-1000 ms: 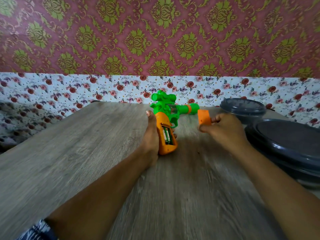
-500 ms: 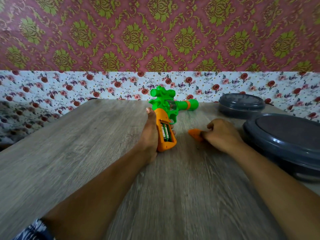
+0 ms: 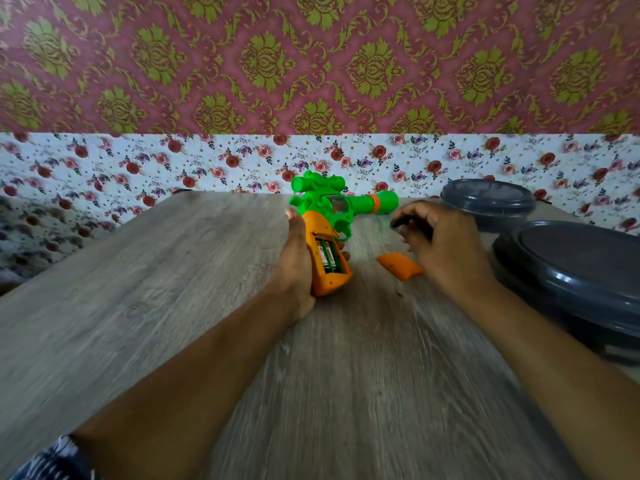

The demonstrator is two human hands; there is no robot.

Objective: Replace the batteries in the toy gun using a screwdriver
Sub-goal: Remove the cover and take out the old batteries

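The toy gun has a green body and an orange grip, and lies on the wooden table with its barrel pointing right. My left hand grips the orange grip from the left, fingertips showing on its far side. The battery compartment is open and two batteries sit inside. The orange battery cover lies on the table just right of the grip. My right hand hovers above and behind the cover, fingers curled round a dark, blurred tool that looks like the screwdriver.
Two dark grey lidded containers stand at the right: a small one at the back and a large one nearer me. Patterned wallpaper rises right behind the table's far edge. The table's left edge runs diagonally.
My right hand carried the orange cover down, laid it on the table and let go, then lifted up and back. The left hand and the gun stayed put.
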